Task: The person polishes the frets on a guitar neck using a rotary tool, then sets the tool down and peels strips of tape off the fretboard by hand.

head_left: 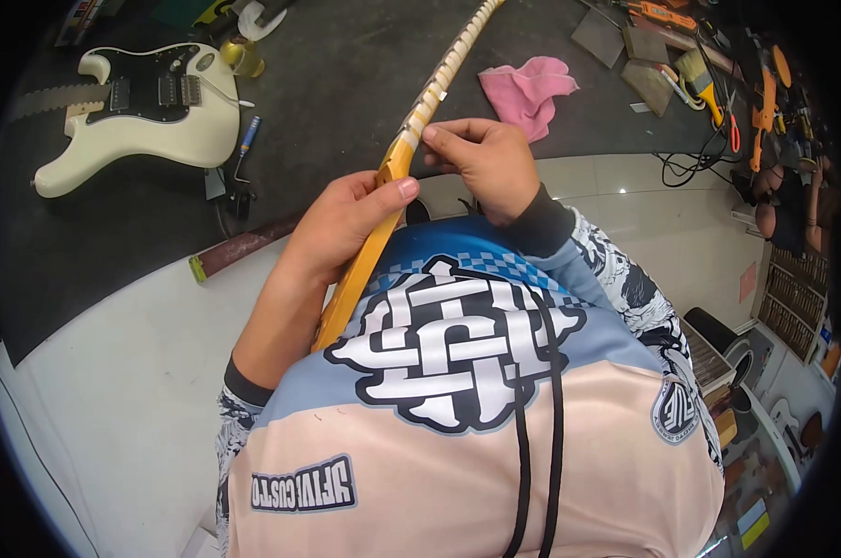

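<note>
Head view: guitar neck (400,158) at centre, slanting from 8 o'clock towards 12, its far length over the counter (337,84), its bare yellow end close against the shirt (420,372). Left hand (339,223) closed around that bare end, thumb laid on top. Right hand (495,167) with fingers curled, thumb and forefinger nearly together at the taped edge; impossible to tell whether pinching anything. By appearance, well advanced: pale masking tape (436,88) along most of the visible far length, down to beside the right fingertips, with bare wood below. Pink cloth (529,93) at 1 o'clock; white electric guitar body (193,144) at 10, blue-handled tool (248,135) just beside.
</note>
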`<state>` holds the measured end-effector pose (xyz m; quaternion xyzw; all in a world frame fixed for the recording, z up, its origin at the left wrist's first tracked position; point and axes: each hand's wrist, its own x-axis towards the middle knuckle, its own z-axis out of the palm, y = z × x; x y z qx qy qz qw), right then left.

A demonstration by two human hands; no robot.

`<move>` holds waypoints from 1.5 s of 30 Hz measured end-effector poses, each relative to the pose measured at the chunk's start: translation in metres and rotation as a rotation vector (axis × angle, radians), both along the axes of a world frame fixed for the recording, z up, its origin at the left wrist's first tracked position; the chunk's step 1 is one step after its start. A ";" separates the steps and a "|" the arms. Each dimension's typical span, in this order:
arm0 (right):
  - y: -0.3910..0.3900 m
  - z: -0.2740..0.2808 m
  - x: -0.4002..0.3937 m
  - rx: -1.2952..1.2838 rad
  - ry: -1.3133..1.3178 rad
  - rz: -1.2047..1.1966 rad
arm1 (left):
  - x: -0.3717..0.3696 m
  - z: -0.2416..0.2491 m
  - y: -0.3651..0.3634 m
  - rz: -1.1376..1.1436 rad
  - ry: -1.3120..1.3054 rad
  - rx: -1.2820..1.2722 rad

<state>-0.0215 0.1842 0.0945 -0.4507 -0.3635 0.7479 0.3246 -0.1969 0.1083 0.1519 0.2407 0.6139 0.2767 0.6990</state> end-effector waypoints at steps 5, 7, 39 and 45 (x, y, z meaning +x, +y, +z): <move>0.001 -0.002 -0.002 -0.005 -0.054 0.047 | 0.001 0.001 0.001 -0.010 -0.006 -0.014; 0.002 -0.002 -0.004 0.005 -0.065 0.054 | 0.001 0.002 0.001 -0.015 -0.003 -0.016; 0.001 -0.009 -0.003 0.119 -0.154 0.044 | 0.003 0.003 0.002 -0.041 0.028 -0.029; 0.001 -0.008 -0.002 0.106 -0.153 0.083 | 0.005 0.004 0.001 -0.046 0.082 -0.006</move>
